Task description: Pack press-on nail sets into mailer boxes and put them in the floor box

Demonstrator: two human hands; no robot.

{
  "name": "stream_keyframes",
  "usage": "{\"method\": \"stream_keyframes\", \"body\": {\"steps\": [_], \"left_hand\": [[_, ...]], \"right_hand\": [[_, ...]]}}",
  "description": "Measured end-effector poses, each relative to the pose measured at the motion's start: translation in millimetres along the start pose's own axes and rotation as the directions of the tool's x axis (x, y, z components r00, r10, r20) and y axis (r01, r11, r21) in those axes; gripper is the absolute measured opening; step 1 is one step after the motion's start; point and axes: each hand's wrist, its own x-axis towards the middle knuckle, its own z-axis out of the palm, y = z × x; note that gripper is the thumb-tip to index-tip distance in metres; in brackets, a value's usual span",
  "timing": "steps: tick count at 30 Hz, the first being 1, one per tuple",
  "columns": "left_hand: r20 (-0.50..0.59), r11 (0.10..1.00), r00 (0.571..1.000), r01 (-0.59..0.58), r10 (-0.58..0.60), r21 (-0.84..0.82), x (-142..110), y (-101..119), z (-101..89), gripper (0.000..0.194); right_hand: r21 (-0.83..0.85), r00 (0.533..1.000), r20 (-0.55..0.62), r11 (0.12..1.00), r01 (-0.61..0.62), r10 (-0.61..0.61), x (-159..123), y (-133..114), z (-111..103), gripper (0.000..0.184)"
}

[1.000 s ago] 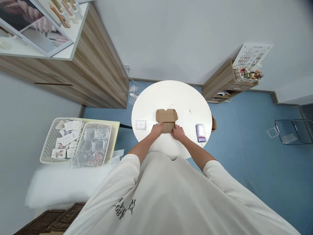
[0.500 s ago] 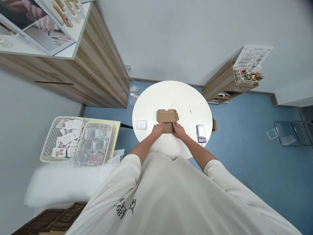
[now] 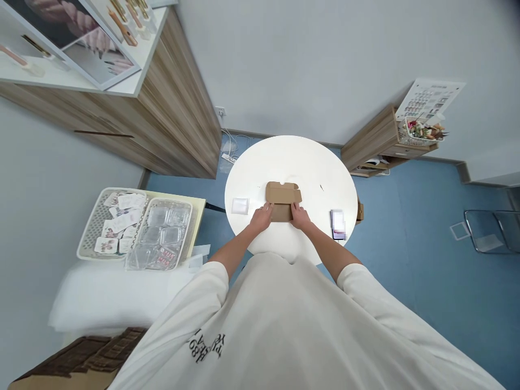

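A small brown cardboard box (image 3: 283, 211) lies on the round white table (image 3: 292, 157), its flapped lid folded back on the far side. My left hand (image 3: 262, 216) grips the box's left edge, fingers bent over the side wall. On the opposite edge, my right hand (image 3: 299, 215) holds the right side wall in the same way. To the left of the box is a small clear packet (image 3: 240, 206). A phone (image 3: 338, 224) rests near the table's right edge, its screen blurred out.
Left of the table stand a white basket of printed cards (image 3: 91, 233) and a basket of clear plastic containers (image 3: 187, 230). A tall wooden cabinet (image 3: 179, 103) rises at the back left. A low wooden shelf (image 3: 374, 138) stands at the back right, and a metal-framed chair (image 3: 469, 233) farther right.
The whole view has shifted slightly, so the table and box appear a little farther right. Both hands stay on the box sides, with the fingers slightly repositioned.
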Motion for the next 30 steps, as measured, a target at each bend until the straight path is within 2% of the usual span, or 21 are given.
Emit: {"method": "stream_keyframes", "body": {"steps": [3,5,7,9,12,13,17,20,21,23,26,30], "left_hand": [[-0.135,0.985,0.983,0.11,-0.128,-0.133,-14,-22,-8.5,0.052],[-0.196,0.944,0.933,0.264,-0.302,-0.198,-20,-39,-15.5,0.047],[-0.234,0.863,0.84,0.431,-0.49,-0.264,-23,-57,-20.9,0.046],[-0.219,0.736,0.712,0.585,-0.667,-0.341,-23,-75,-23.5,0.047],[-0.03,0.515,0.566,0.724,-0.824,-0.46,-19,-97,-22.7,0.054],[0.03,0.463,0.543,0.743,-0.839,-0.483,-17,-102,-21.8,0.056],[0.106,0.428,0.551,0.743,-0.828,-0.515,-10,-115,-17.7,0.066],[0.166,0.366,0.519,0.762,-0.838,-0.533,-6,-117,-14.5,0.071],[0.184,0.349,0.516,0.762,-0.837,-0.546,-6,-118,-13.4,0.069],[0.188,0.352,0.538,0.738,-0.822,-0.575,-6,-116,-11.8,0.055],[0.097,0.447,0.634,0.637,-0.767,-0.628,-10,-108,-14.0,0.032],[-0.007,0.595,0.823,0.405,-0.568,-0.694,-9,-84,-29.9,0.021]], "right_hand": [[-0.002,1.0,-0.007,1.0,0.008,-0.008,1,1,2,0.084],[0.003,1.0,-0.011,1.0,0.013,-0.013,1,1,3,0.083],[0.016,1.0,-0.016,1.0,0.015,-0.015,2,1,3,0.085],[0.035,1.0,-0.016,0.999,0.014,-0.013,2,1,3,0.086],[0.056,1.0,-0.012,0.998,0.005,-0.004,3,0,4,0.089],[0.06,1.0,-0.013,0.998,0.001,0.0,3,0,4,0.089],[0.093,1.0,-0.019,0.996,-0.008,0.01,4,-1,6,0.089],[0.113,1.0,-0.017,0.994,-0.01,0.012,5,-1,7,0.09],[0.11,1.0,-0.017,0.994,-0.011,0.013,5,-1,7,0.09],[0.096,1.0,-0.018,0.995,-0.011,0.013,4,-1,7,0.089],[0.066,1.0,-0.028,0.998,-0.005,0.007,3,-1,6,0.087],[0.044,0.999,-0.044,0.999,0.01,-0.008,1,0,5,0.083]]}}
